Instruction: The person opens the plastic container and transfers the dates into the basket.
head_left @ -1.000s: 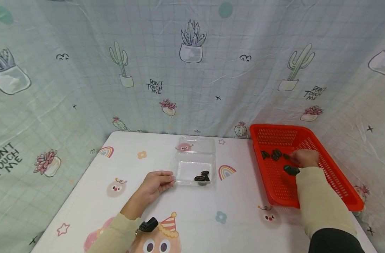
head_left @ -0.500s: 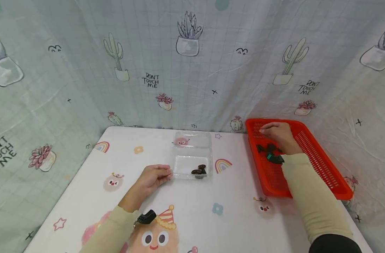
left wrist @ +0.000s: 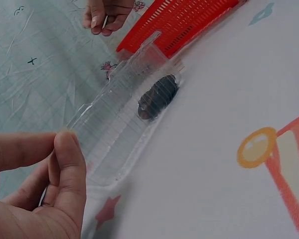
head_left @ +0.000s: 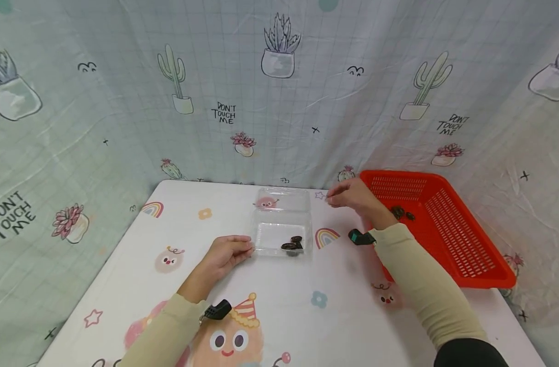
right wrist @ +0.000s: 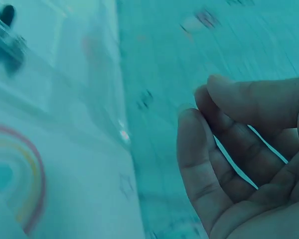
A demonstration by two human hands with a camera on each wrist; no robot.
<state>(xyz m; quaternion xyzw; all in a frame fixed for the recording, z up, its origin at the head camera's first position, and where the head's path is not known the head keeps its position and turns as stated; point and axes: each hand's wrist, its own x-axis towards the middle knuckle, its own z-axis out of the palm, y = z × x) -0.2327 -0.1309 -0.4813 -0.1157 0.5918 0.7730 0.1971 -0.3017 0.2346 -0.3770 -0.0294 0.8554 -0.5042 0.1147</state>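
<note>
My left hand (head_left: 226,255) pinches the near left corner of a clear plastic clamshell box (head_left: 275,232), its lid laid open toward the wall. Small dark oval pieces (head_left: 292,243) lie in the box's near right corner. They show as a dark clump (left wrist: 158,97) through the plastic in the left wrist view. My right hand (head_left: 355,196) is in the air between the box and the red basket (head_left: 463,229), fingers curled. In the right wrist view its thumb and fingertips (right wrist: 192,124) come together; I cannot tell whether something small is hidden between them.
More dark pieces (head_left: 398,211) lie in the basket at the right side of the table, partly behind my right forearm. The white table cover (head_left: 270,295) has printed cartoon figures. A patterned curtain (head_left: 197,86) hangs behind and at both sides.
My right hand has come up out of the red basket and moved left over its rim toward the clear box. My left hand keeps its hold on the box corner.
</note>
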